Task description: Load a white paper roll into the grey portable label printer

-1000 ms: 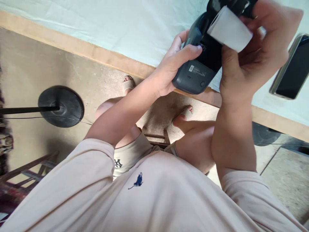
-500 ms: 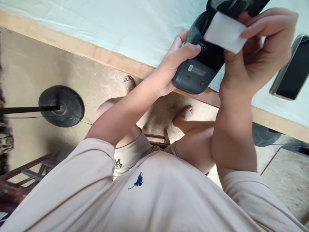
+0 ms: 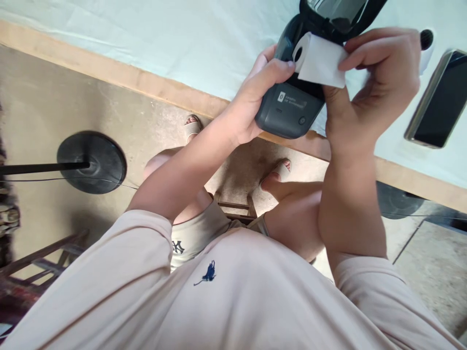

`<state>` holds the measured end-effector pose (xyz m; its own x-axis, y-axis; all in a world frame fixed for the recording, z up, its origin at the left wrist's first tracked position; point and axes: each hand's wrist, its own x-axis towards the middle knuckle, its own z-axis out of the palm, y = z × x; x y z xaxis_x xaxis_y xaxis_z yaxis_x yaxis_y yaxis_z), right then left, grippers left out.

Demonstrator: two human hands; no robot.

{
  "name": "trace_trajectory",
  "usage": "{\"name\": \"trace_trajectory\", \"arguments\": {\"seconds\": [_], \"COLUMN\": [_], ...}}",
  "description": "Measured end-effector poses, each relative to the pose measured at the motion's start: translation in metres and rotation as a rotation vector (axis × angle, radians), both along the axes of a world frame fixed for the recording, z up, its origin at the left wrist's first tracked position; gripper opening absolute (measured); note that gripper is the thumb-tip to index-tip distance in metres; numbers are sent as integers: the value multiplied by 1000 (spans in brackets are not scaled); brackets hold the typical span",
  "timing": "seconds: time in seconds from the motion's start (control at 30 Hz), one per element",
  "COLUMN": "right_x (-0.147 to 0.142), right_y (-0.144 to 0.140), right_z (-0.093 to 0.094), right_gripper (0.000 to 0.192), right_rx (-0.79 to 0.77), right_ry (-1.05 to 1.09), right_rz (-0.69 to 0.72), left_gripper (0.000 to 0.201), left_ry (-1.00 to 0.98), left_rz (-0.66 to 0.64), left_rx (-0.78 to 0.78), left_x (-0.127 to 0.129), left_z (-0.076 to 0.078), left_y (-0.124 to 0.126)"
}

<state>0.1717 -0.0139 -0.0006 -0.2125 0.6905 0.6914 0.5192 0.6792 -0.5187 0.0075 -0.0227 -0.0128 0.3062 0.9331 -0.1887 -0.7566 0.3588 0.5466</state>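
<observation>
My left hand (image 3: 264, 90) is closed around the side of a dark portable label printer (image 3: 286, 113), thumb on top near its paper bay. The printer's lid (image 3: 341, 17) stands raised at the far end, showing a clear window. A white paper roll (image 3: 321, 59) sits at the bay, its hollow core facing left and a flap of paper lying toward me. My right hand (image 3: 379, 80) is closed on the right end of the roll, fingers above and thumb below. The inside of the bay is mostly hidden under the roll.
A smartphone (image 3: 438, 99) lies on the pale cloth-covered table (image 3: 146, 43) at the right, with a small black-and-white object (image 3: 426, 41) beside it. Below the wooden edge (image 3: 109, 68) are a round black stand base (image 3: 91, 162) and a wooden chair (image 3: 40, 265).
My right hand has brought the paper roll left and down onto the printer's bay, and its core now shows. The printer has shifted slightly left.
</observation>
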Motion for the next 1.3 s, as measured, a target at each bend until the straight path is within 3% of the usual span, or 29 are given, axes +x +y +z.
{"name": "trace_trajectory", "arguments": {"seconds": [0.1, 0.27, 0.33, 0.43, 0.53, 0.63, 0.67, 0.73, 0.8, 0.87, 0.97, 1.07, 1.3], "right_x": [3, 0, -3, -3, 2, 7, 8, 10, 11, 12, 12, 10, -1], "right_y": [-3, -3, -3, -4, -5, -6, -7, -8, -7, -7, -7, -9, -14], "right_z": [3, 5, 5, 5, 6, 9, 10, 12, 12, 12, 10, 10, 10], "right_gripper": [7, 9, 7, 7, 13, 17, 19, 21, 23, 24, 24, 17, 9], "right_rx": [22, 114, 104, -36, -148, -210, -215, -207, -186, -178, -196, -210, 30], "right_ry": [-81, 26, 49, 16, -41, -109, -120, -107, -74, -77, -183, -249, -136], "right_rz": [-52, -57, -33, 62, 144, 106, 85, 76, 87, 68, -27, -38, -10], "left_gripper": [22, 37, 29, 27, 45, 56, 54, 43, 27, 18, 20, 17, 9], "left_ry": [-66, -456, -326, -140, -394, -630, -593, -355, -103, 34, 84, 89, 15], "left_rz": [-6, 30, 39, 33, 48, 8, -30, -80, -75, -36, -23, -26, 32], "left_rx": [-90, -313, -217, -77, -203, -394, -366, -145, 88, 192, 211, 203, 140], "left_x": [0, -1, -1, 0, -1, -1, -1, 1, 2, 4, 5, 4, 1], "left_z": [-1, -3, -1, 4, 5, 0, -2, -6, -7, -6, -4, -1, -2], "left_y": [2, 3, 1, -1, -1, -2, -3, -4, -6, -8, -8, -8, -4]}}
